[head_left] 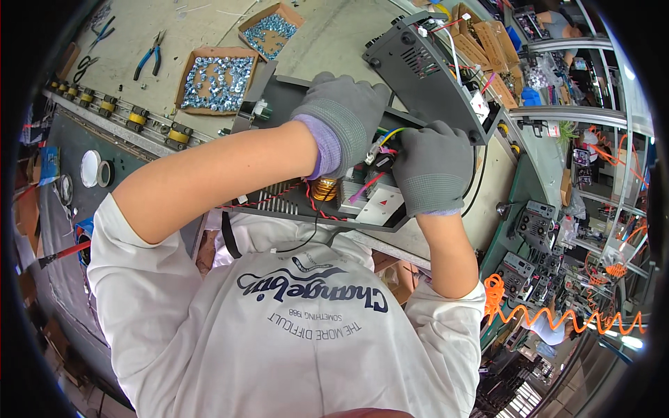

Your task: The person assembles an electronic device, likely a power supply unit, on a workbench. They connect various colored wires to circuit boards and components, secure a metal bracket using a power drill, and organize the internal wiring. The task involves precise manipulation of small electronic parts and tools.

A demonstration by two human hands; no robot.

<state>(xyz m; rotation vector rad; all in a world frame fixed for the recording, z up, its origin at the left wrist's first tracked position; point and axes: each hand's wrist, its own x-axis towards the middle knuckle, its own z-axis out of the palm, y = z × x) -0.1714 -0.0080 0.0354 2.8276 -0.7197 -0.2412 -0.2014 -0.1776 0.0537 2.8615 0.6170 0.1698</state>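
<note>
Both hands wear grey knit gloves and work inside an open black metal case (pixel 279 202) in front of me. My left hand (pixel 345 115) reaches over its far half, with curled fingers pointing down out of sight. My right hand (pixel 433 167) is at the case's right end, its fingers bent inward beside a yellow-green wire (pixel 391 134) that runs up to the glove. What either hand grips is hidden. Between them lie a white connector (pixel 373 152), silver heatsinks (pixel 382 202), a copper coil (pixel 324 188) and red wires (pixel 313 203).
A black vented panel (pixel 421 66) stands tilted behind my right hand. Cardboard trays of screws (pixel 217 80) (pixel 270 33), blue-handled pliers (pixel 150 56) and scissors (pixel 85 67) lie at the far left. A roller track (pixel 136 118) crosses the left side; an orange coiled hose (pixel 550 319) hangs right.
</note>
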